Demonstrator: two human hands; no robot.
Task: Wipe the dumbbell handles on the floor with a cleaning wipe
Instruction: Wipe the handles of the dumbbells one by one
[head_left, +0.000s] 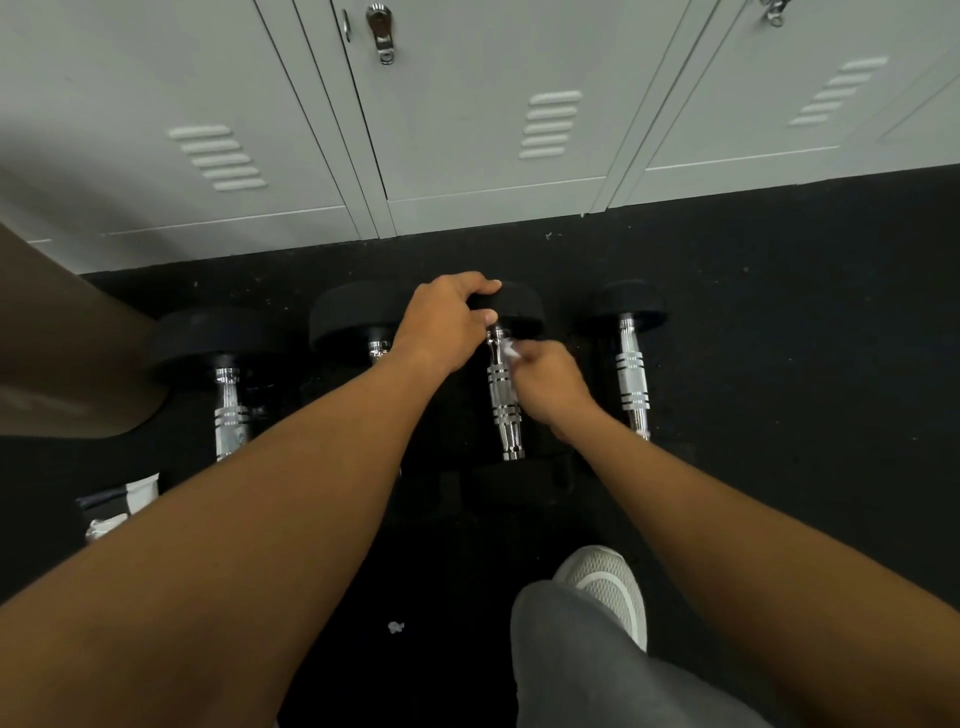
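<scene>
Wiping is under way: four dumbbells (506, 374) line the floor (779, 338) at twelve o'clock; left hand (447, 322) clamps the third's head, right hand (550, 384) pinches the wipe (511, 353) against its handle (504, 395). Next, probably, sliding toward six o'clock.

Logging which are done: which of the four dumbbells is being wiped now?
The third black chrome-handled dumbbell from the left: left hand grips its head, right hand presses a white wipe against it.
</scene>
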